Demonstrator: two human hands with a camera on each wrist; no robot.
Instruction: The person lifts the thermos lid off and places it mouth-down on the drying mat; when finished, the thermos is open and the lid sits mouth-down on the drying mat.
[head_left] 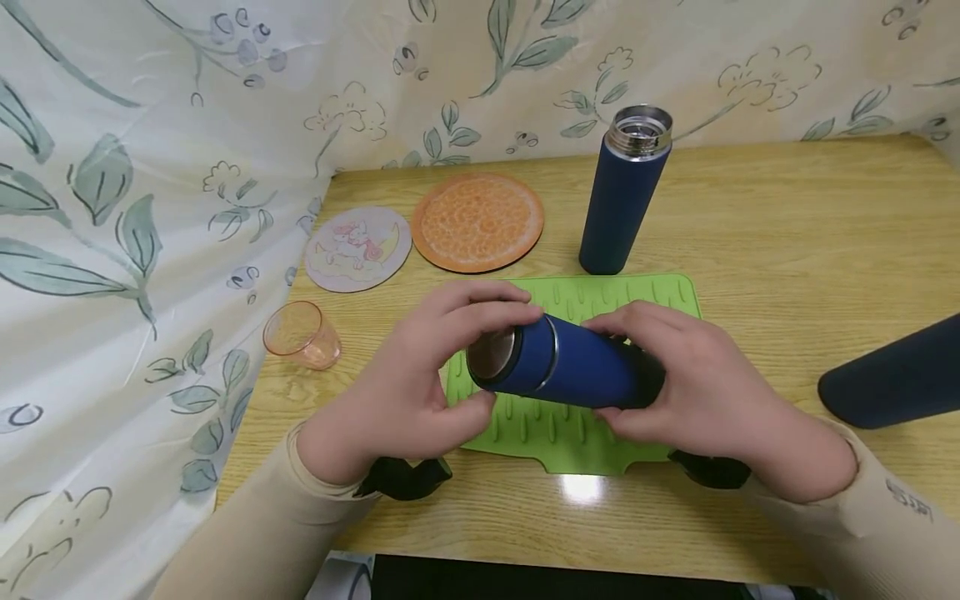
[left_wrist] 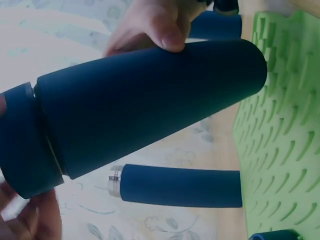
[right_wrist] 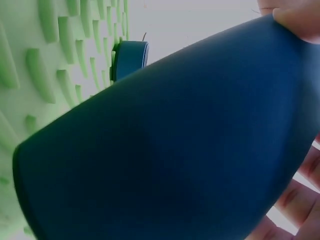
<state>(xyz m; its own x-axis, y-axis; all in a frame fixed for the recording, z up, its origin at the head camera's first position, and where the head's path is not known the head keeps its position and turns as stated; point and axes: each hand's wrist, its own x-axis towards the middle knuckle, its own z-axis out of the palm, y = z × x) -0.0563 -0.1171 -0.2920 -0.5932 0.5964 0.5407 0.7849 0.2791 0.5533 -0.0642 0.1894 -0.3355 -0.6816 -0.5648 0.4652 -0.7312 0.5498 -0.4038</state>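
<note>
A blue thermos flask is held tilted above a green ridged mat. My left hand grips its lid, thumb below and fingers over the top. Around the lower part of the body curls my right hand. The lid sits on the neck, with a thin silver ring showing between it and the body. Just beyond the mat stands a second blue flask, its steel mouth uncovered. A loose blue lid rests on the mat in the right wrist view; the held flask and hands hide it in the head view.
Another dark blue flask is at the right edge, beside my right forearm. An orange round mat and a pale unicorn coaster lie at the back left. A pink clear cup stands near the left curtain.
</note>
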